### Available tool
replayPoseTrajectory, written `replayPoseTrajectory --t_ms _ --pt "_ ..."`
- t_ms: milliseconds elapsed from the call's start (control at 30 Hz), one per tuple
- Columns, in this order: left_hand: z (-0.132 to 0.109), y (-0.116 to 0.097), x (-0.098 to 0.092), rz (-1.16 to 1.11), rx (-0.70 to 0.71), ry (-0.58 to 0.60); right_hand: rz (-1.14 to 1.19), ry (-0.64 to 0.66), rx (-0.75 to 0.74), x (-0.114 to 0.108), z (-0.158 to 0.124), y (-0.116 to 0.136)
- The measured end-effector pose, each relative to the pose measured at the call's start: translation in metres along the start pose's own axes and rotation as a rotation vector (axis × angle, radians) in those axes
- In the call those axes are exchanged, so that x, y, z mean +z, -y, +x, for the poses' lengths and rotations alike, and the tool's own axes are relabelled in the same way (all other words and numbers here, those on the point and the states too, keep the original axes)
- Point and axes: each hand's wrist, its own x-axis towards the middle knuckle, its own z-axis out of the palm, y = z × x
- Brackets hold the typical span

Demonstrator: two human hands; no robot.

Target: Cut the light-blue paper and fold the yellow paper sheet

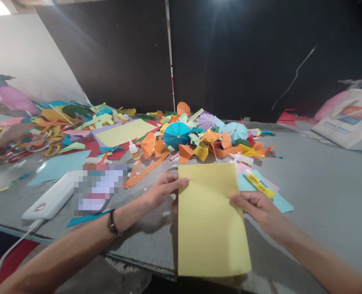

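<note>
Your left hand (168,188) and right hand (257,207) each pinch a side edge of the yellow paper (211,228) at the table's (318,179) near edge — it's probably light, bendy and easily creased, so hold those edges gently.

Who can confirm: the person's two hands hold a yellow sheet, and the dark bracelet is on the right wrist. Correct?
Not quite: the dark bracelet is on the left wrist, as the head view shows. The rest stands: the left hand and right hand both hold the yellow sheet.
</note>
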Motion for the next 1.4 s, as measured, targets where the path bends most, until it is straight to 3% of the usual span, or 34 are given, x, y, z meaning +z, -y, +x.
replayPoseTrajectory --t_ms 333,500,667,767,933,1067,1200,1400 --pt "-0.001 0.002 0.001 0.003 -0.004 0.091 0.128 -0.091 0.057 -0.005 0.005 -0.012" --pt "0.002 0.002 0.001 -0.024 -0.007 0.031 0.121 -0.323 -0.093 -0.006 0.004 -0.014" --pt "0.004 0.000 -0.002 -0.098 -0.030 0.006 -0.065 -0.189 -0.209 -0.011 0.002 -0.017" --pt "0.004 0.000 -0.002 -0.101 -0.042 -0.006 -0.201 -0.177 -0.292 -0.011 0.003 -0.017" --pt "0.006 0.003 0.001 -0.081 0.167 -0.171 -0.170 -0.238 -0.308 -0.009 0.007 -0.017" --pt "0.008 0.006 -0.001 -0.049 0.248 0.037 -0.164 -0.288 -0.261 -0.010 0.010 -0.019" --pt "0.007 0.005 -0.001 -0.034 0.273 0.079 -0.175 -0.281 -0.205 -0.011 0.010 -0.020" --pt "0.004 0.001 0.003 -0.015 0.199 -0.102 -0.098 -0.125 -0.212 -0.006 0.007 -0.023"
